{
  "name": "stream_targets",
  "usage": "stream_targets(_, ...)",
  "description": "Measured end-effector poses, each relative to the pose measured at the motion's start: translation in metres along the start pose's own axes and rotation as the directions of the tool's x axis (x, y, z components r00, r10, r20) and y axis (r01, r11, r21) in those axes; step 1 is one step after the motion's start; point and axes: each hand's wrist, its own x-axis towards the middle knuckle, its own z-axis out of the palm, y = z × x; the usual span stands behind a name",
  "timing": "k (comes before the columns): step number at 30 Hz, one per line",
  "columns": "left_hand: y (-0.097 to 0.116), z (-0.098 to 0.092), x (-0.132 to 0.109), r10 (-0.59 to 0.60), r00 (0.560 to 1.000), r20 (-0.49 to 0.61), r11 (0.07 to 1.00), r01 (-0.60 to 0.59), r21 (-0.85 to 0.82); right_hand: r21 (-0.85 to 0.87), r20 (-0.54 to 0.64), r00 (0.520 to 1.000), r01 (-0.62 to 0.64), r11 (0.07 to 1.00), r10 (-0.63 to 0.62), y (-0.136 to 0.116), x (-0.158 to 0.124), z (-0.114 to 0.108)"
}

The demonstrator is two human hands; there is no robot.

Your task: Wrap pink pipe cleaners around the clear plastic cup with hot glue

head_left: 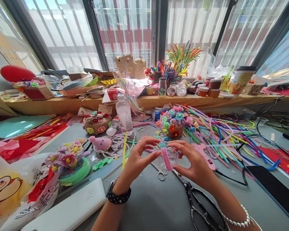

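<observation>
Both my hands are raised over the grey table point(156, 202), fingertips meeting. My right hand point(195, 162) pinches a short pink fuzzy pipe-cleaner piece point(167, 159). My left hand point(138, 157), with a black watch on its wrist, has curled fingers touching the top of the same piece. Small scissors point(160, 172) lie just below my hands, and large black scissors point(198, 205) lie under my right forearm. A pink glue gun point(204, 154) rests behind my right hand.
A heap of coloured pipe cleaners point(221, 134) spreads at the right, beside a dark phone point(274, 189). Baskets of fuzzy flowers point(174, 123), a water bottle point(124, 114), pearls and a white power bank point(72, 208) crowd the left and middle. The window shelf point(159, 101) holds jars and cups.
</observation>
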Motion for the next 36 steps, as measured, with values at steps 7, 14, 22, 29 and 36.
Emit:
stream_targets(7,0.003,-0.002,-0.001,0.092,0.995,-0.038,0.965,-0.099,-0.243,0.038,-0.019,1.0,0.001,0.999,0.0,0.001,-0.001,0.004)
stream_targets(14,0.007,-0.014,-0.002,0.015,0.992,-0.122,0.715,-0.096,-0.693,0.067,-0.17,0.982,-0.071,0.995,0.081,0.002,0.0,0.004)
stream_targets(22,0.015,-0.016,-0.01,0.123,0.99,0.068,0.635,-0.025,-0.772,0.201,-0.209,0.966,-0.11,0.973,0.153,0.008,0.0,0.003)
stream_targets(29,0.007,-0.005,-0.005,-0.213,0.929,0.302,0.919,0.296,-0.26,0.317,-0.242,0.949,-0.121,0.941,0.204,0.007,-0.002,0.001)
stream_targets(36,-0.009,0.004,-0.001,-0.372,0.902,0.221,0.881,0.268,0.39,0.601,-0.339,0.884,-0.06,0.797,0.322,0.008,-0.001,-0.003)
